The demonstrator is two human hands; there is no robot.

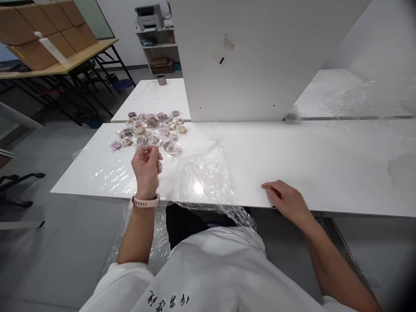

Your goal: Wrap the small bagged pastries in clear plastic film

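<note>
"Hovering just in front of the wrapped packets (pixel 151 124) with the left hand (pixel 146 161), showed curled fingers and fingertips drawn together! Held anything?"

"Couldn't tell! Spotted a pinkish bit (pixel 159 166) right beside those fingers, but couldn't say whether gripped or merely lying behind."

"And with the right hand (pixel 284 197)?"

"Rested low at the front edge of the white table (pixel 325 173), well apart from the packets, with fingers loosely bent and nothing visible in the grasp."

"Placed the packets where?"

"Heaped loosely toward the rear left, with clear film (pixel 208 173) spread between the hands and drooping over the front edge."

"Judged which step?"

"Looked like singling out one packet left-handed, at or near the pinch. Called next, most likely, for a sure hold on slippery wrapping, and for staying clear of that film!"
</note>
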